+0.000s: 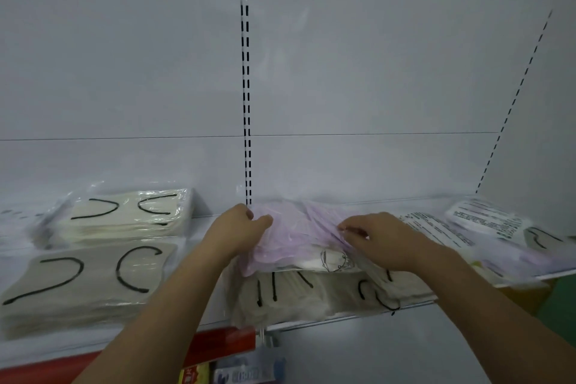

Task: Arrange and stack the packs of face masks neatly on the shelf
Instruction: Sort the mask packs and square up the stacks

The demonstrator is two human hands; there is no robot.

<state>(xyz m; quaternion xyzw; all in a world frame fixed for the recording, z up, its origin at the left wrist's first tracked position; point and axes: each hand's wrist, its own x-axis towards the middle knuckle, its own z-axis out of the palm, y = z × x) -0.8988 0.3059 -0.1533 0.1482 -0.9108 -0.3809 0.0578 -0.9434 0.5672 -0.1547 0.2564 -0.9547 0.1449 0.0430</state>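
Note:
A clear pack of lilac face masks [296,234] lies on top of a beige mask pack [314,293] at the middle of the white shelf [205,227]. My left hand [240,231] pinches the lilac pack's left end. My right hand [383,237] grips its right side, fingers closed on the plastic. Two stacks of beige packs with black ear loops sit to the left, one at the front [81,280] and one behind it [124,215]. More packs [486,227], one showing a printed label, lie loosely at the right.
The shelf's white back panel carries a slotted upright [246,103] just behind the lilac pack. A red price strip [224,343] runs along the shelf's front edge, with packaged goods [246,374] on the level below.

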